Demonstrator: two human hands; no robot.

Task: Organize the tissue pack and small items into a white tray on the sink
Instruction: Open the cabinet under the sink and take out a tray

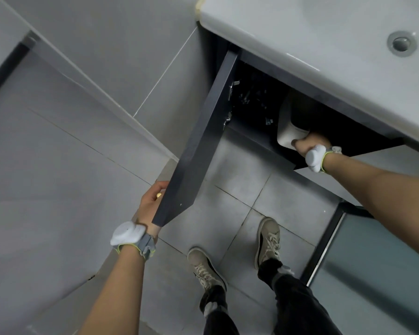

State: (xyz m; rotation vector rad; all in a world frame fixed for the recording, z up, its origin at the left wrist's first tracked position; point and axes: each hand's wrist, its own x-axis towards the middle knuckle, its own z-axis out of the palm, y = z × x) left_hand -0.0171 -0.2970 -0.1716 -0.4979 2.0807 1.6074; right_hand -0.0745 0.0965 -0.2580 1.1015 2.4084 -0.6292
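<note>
I look down at a dark cabinet under the white sink [324, 56]. Its dark grey door [198, 141] stands swung open. My left hand [153, 199] grips the door's lower edge, fingers hidden behind it. My right hand [310, 143] reaches into the dark cabinet opening and holds the near corner of a white tray [288, 126], which stands tilted on edge, its upper part hidden under the sink. No tissue pack or small items are visible.
The sink's drain [401, 43] shows at the top right. Small dark hardware [252, 97] lies deep inside the cabinet. My two shoes [237, 257] stand on grey floor tiles below. A tiled wall is at the left, a glass panel [385, 262] at the right.
</note>
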